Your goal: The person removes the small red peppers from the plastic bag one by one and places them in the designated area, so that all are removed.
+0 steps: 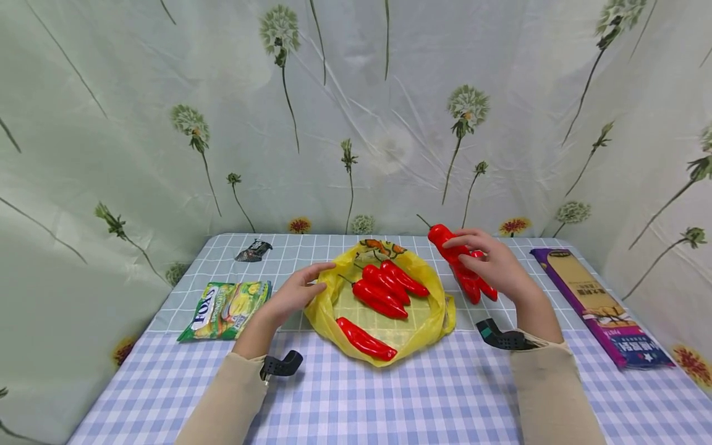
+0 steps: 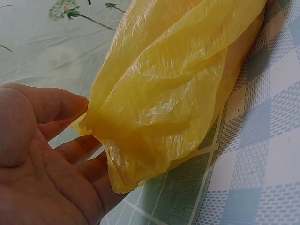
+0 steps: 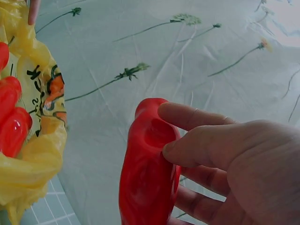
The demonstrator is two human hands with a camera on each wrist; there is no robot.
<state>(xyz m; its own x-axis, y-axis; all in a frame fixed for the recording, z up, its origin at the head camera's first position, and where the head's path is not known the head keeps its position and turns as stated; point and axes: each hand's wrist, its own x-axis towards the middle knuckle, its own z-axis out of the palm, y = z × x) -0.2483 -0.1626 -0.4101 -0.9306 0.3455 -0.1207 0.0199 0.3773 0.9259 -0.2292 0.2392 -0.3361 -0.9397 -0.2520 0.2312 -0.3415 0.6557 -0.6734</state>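
A yellow plastic bag point(image 1: 321, 315) lies with its mouth wide, its rim folded back in a ring. Inside it are several glossy red peppers point(image 1: 381, 301), one apart near the front rim. My left hand point(image 1: 293, 293) is at the bag's left side, thumb and forefinger pinching the rim point(image 2: 101, 115), the other fingers behind the plastic. To the right of the bag, my right hand point(image 1: 495, 262) holds a red pepper point(image 3: 150, 164) between thumb and fingers, its thin stem pointing up and left. Below that hand, more red peppers point(image 1: 471, 289) lie on the table.
On the left lies a green and yellow FOX'S packet point(image 1: 228, 309), with a small black wrapper point(image 1: 254, 251) behind it. A long purple and tan package point(image 1: 601, 303) lies along the right side. A flower-printed curtain point(image 1: 389, 154) hangs behind the checked tablecloth point(image 1: 389, 408).
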